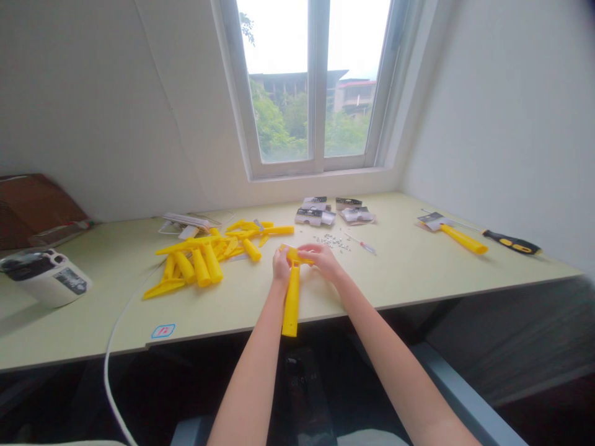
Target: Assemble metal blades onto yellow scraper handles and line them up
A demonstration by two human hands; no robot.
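Both my hands are on one yellow plastic scraper (291, 303), whose round handle points toward me over the table's front edge. My left hand (281, 266) is closed around the left end of its crosswise head. From the right, my right hand (321, 260) pinches the other end of the head, fingers curled over it. Just beyond the hands lie many small metal screws (332, 242) in a loose scatter. A thin screwdriver with a clear handle (367, 246) lies beside them.
A pile of yellow handles and heads (199, 263) covers the left-middle of the table (418, 266). Packaged blades (315, 214) lie at the back. On the right are a finished-looking scraper (462, 238) and a black-yellow screwdriver (511, 241). A white mug (60, 279) and cable (111, 347) are left.
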